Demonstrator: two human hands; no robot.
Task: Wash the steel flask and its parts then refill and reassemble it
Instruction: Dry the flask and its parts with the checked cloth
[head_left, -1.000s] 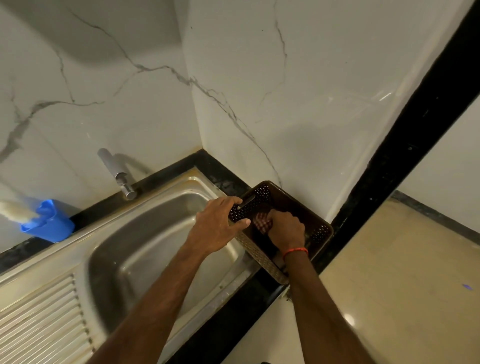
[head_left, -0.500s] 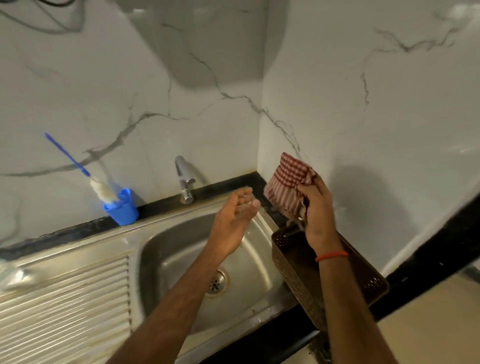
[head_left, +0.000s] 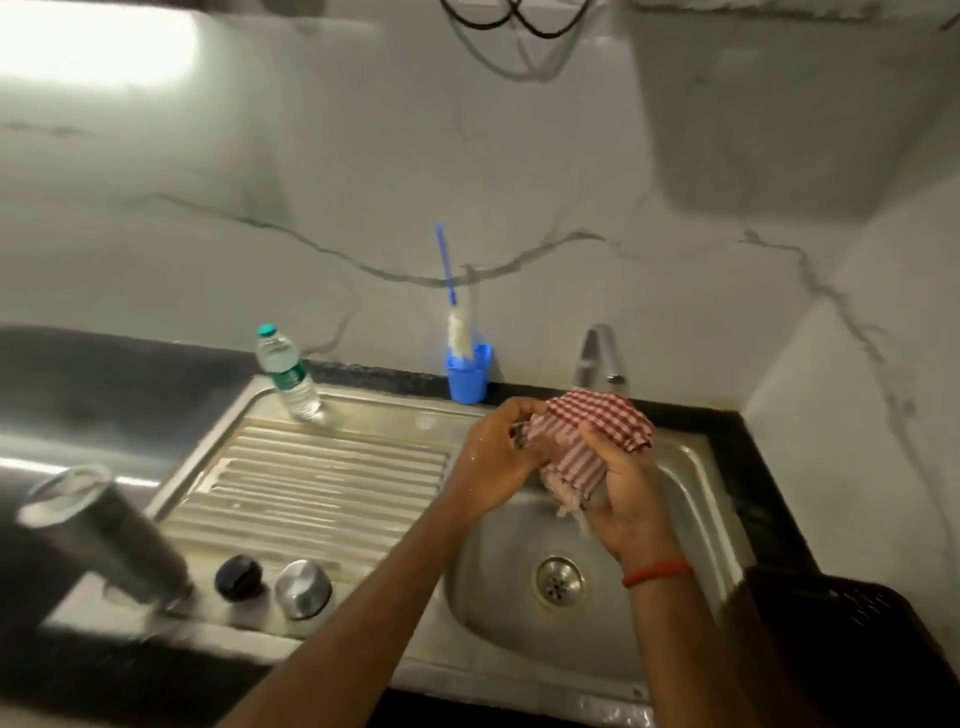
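Both hands bunch a checked cloth (head_left: 592, 436) above the sink (head_left: 691, 499).

The left hand (head_left: 498, 457) and right hand (head_left: 628, 499) each grip the red-and-white cloth. The steel flask (head_left: 111, 535), open-mouthed and blurred, stands at the drainboard's (head_left: 311, 478) left edge; beside it sit a black stopper (head_left: 239, 577) and a steel cap (head_left: 304, 588).

Lighting dim and greenish overall. One blown-out bright patch on the wall (head_left: 98, 49) at the upper left corner; a broad grey shadow lies on the wall at upper right. Glare streaks run along the left edge of the tabletop (head_left: 62, 447). Motion blur is heavy at the left: the steel flask (head_left: 104, 540) is smeared, its outline soft. The sink (head_left: 691, 499) centre and the hands (head_left: 498, 462) read moderately sharp. Wide-angle distortion bends the wall lines toward the frame edges.
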